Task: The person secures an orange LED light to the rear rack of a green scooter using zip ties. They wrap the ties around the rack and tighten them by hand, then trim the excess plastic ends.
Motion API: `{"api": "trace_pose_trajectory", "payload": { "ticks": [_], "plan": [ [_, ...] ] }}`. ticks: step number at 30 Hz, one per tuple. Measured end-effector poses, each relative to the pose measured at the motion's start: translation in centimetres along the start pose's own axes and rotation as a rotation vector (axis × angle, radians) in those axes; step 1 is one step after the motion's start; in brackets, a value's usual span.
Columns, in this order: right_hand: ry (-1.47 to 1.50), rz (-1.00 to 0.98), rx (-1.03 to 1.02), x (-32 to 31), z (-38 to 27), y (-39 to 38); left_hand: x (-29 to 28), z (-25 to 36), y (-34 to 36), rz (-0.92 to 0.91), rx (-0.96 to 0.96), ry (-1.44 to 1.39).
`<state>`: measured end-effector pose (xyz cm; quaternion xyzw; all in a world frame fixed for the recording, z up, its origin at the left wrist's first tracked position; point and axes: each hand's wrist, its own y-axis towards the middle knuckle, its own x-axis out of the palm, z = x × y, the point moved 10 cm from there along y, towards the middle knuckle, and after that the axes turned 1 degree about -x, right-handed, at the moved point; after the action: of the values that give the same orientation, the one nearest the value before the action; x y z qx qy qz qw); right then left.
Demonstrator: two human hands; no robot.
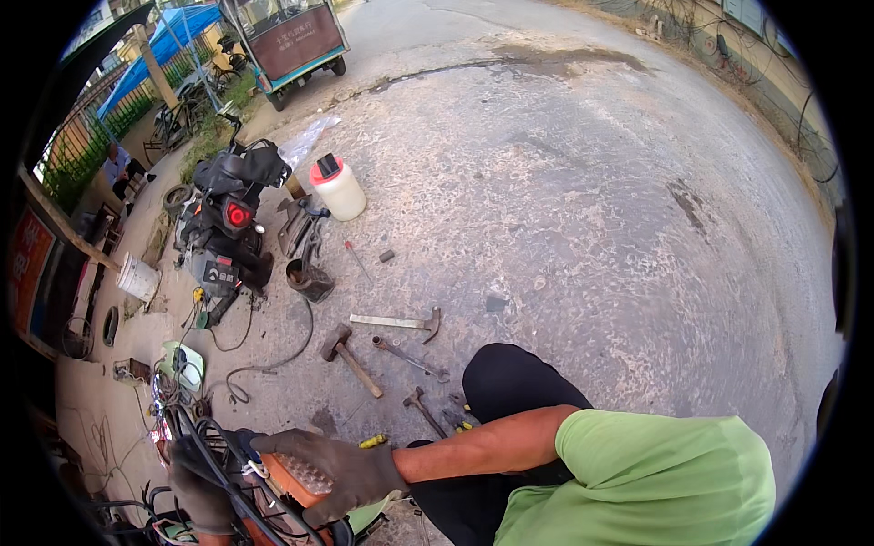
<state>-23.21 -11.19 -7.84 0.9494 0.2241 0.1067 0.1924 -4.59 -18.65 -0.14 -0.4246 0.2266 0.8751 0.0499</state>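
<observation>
Right hand (pixel 353 470) clasps an orange ribbed plastic block (pixel 299 480), lower left; left hand (pixel 202 490), grip unclear; thin black cables (pixel 238 499) could snag it

Left gloved hand (pixel 202 500), fingers partly hidden behind black cables (pixel 228 480); orange studded block (pixel 299 475), partly covered by right gloved hand (pixel 341 469); maroon-panelled vehicle (pixel 289 44), top cut off by upper edge; seated person (pixel 116 168), too small for detail.
</observation>
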Motion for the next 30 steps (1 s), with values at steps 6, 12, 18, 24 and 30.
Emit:
{"api": "trace_pose_trajectory", "payload": {
  "ticks": [6,12,18,24,30],
  "plan": [
    [-0.05,0.007,-0.049,-0.5,-0.3,0.2,2.1,-2.8,0.1,-0.176,-0.281,-0.379],
    [-0.121,-0.005,-0.011,0.2,0.4,0.5,4.1,-3.5,-7.3,-0.435,-0.69,-0.472],
    [0.009,-0.014,0.028,0.0,0.5,0.7,4.5,4.2,-4.5,-0.573,0.27,0.209],
    [-0.045,-0.028,0.045,0.8,1.0,1.1,3.4,1.7,-5.0,-0.527,-0.137,-0.117],
    [-0.031,0.048,-0.046,0.1,0.6,0.6,2.2,0.7,-5.2,-0.235,-0.6,-0.564]
  ]
}}
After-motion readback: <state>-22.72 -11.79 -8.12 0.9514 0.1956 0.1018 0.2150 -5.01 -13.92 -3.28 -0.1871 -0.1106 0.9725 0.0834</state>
